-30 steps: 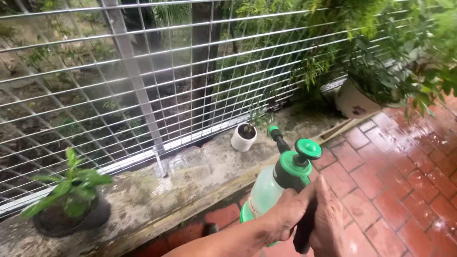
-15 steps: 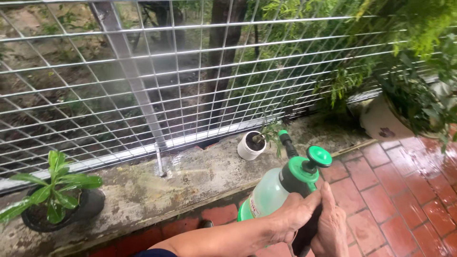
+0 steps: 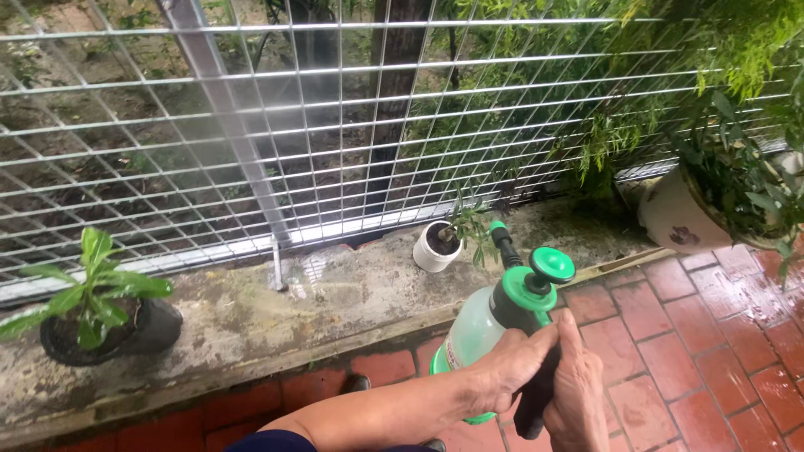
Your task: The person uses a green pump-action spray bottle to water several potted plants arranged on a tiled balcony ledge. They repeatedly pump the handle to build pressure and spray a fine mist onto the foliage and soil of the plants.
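Both my hands grip a pump sprayer (image 3: pixel 476 328), a translucent bottle with a green cap and a round green knob (image 3: pixel 548 264). My left hand (image 3: pixel 509 368) wraps the black handle just under the cap. My right hand (image 3: pixel 579 393) closes on the same handle from the right, thumb up. The sprayer's black nozzle with a green tip (image 3: pixel 499 228) points at a small white pot (image 3: pixel 429 254) holding a thin seedling on the concrete ledge (image 3: pixel 335 305). I cannot make out any spray coming from the nozzle.
A wire mesh fence (image 3: pixel 335 125) with a metal post (image 3: pixel 226 125) runs along the back of the ledge. A black pot (image 3: pixel 155 325) with a leafy plant stands at the ledge's left. A large pale pot (image 3: pixel 674 219) with bushy foliage sits at right. Wet red brick paving (image 3: pixel 712 335) lies below.
The view has shifted a little right and down along the ledge. Both hands keep the same hold on the sprayer, nozzle still aimed at the white pot.
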